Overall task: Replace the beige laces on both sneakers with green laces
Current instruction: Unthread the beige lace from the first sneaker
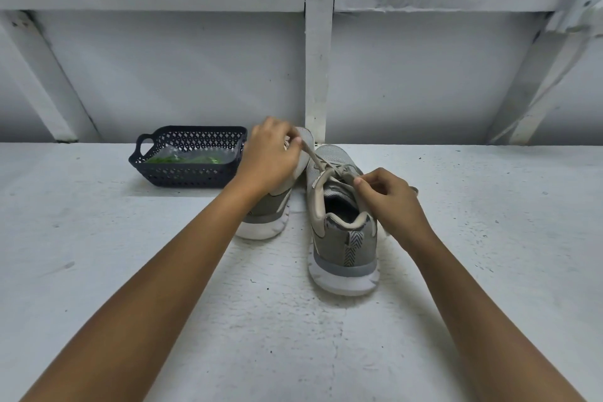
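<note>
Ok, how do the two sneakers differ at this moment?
The right sneaker is in plain view, heel toward the camera; the left sneaker is largely hidden behind the left hand. The right sneaker's beige lace is stretched between the left hand and right hand; the left sneaker's lacing is hidden. The left sneaker sits farther back. Both are grey with white soles.

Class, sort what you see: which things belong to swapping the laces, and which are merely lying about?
Job: left sneaker, right sneaker, beige lace pinched by left hand and right hand, green laces, black basket holding them.
Not part: white ledge, wall post.
</note>
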The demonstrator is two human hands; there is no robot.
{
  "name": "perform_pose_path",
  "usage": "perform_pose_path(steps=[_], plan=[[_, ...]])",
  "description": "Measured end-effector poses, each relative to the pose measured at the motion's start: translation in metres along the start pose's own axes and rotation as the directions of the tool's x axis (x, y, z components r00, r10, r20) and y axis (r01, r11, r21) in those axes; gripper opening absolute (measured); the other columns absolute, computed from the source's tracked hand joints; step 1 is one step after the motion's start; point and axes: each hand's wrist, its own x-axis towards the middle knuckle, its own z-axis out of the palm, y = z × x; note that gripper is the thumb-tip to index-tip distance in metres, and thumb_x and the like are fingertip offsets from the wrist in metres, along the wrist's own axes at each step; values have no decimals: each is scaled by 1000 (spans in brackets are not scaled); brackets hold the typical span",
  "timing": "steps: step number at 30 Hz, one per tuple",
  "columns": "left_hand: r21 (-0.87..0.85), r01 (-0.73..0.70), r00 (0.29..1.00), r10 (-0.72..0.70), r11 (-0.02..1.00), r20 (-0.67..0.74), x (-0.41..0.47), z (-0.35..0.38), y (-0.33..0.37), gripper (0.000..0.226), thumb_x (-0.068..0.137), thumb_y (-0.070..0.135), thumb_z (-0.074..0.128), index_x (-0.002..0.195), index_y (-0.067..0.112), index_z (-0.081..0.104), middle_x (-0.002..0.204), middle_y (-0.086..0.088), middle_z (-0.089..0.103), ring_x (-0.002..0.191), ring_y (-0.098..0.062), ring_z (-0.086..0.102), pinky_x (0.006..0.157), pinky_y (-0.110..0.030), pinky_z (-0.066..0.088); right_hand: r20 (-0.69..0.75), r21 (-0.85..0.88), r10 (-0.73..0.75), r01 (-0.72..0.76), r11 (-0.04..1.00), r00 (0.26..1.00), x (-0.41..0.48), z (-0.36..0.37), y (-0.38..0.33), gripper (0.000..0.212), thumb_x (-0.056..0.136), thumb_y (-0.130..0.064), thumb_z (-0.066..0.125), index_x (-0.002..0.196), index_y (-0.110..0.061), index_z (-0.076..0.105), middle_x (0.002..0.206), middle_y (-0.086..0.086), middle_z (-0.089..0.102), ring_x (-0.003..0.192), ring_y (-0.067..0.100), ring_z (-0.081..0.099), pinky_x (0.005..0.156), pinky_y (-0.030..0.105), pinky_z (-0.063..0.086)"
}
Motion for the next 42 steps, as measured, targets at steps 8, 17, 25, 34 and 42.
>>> perform_pose_path(steps=[8, 17, 25, 34, 42], plan=[[182, -290, 938, 242, 939, 248, -13, 4, 5, 21, 91, 34, 58, 103, 21, 69, 133, 0, 46, 130, -20, 24, 103, -42, 21, -1, -12, -10, 10, 1000, 1000, 0, 1, -1, 13, 86, -35, 62, 77, -27, 63, 76, -14, 67, 66, -17, 56, 52, 2, 38], [202, -1, 996, 19, 979, -90, -4, -10, 0, 27, 92, 18, 50, 116, 13, 60, 128, -12, 46, 121, -33, 37, 98, -40, 32, 16, -1, 2, -2, 1000, 1000, 0, -1, -1, 12, 86, -36, 62, 78, -28, 63, 77, -14, 67, 66, -14, 58, 52, 2, 39], [200, -183, 976, 154, 963, 152, -22, 9, 10, 22, 89, 32, 59, 100, 18, 72, 140, 1, 43, 133, -22, 24, 104, -40, 24, 16, 6, -4, 4, 1000, 1000, -1, -2, -3, 11, 87, -34, 62, 77, -28, 63, 77, -15, 66, 66, -16, 57, 52, 1, 39], [248, -46, 998, 56, 968, -35, -18, -7, 5, 36, 91, 20, 52, 126, 16, 57, 140, -11, 42, 137, -26, 25, 111, -42, 21, 35, 14, 15, -16, 1000, 999, 0, -2, -2, 11, 87, -34, 62, 78, -28, 63, 78, -14, 67, 68, -14, 59, 53, 3, 40], [10, -211, 953, 203, 977, 223, -19, 7, 11, 20, 92, 24, 58, 103, 12, 70, 111, -5, 60, 107, -18, 53, 87, -20, 34, 25, 18, 15, -15, 1000, 1000, -2, -2, -4, 12, 86, -33, 63, 76, -27, 64, 77, -13, 67, 66, -13, 59, 53, 3, 40]])
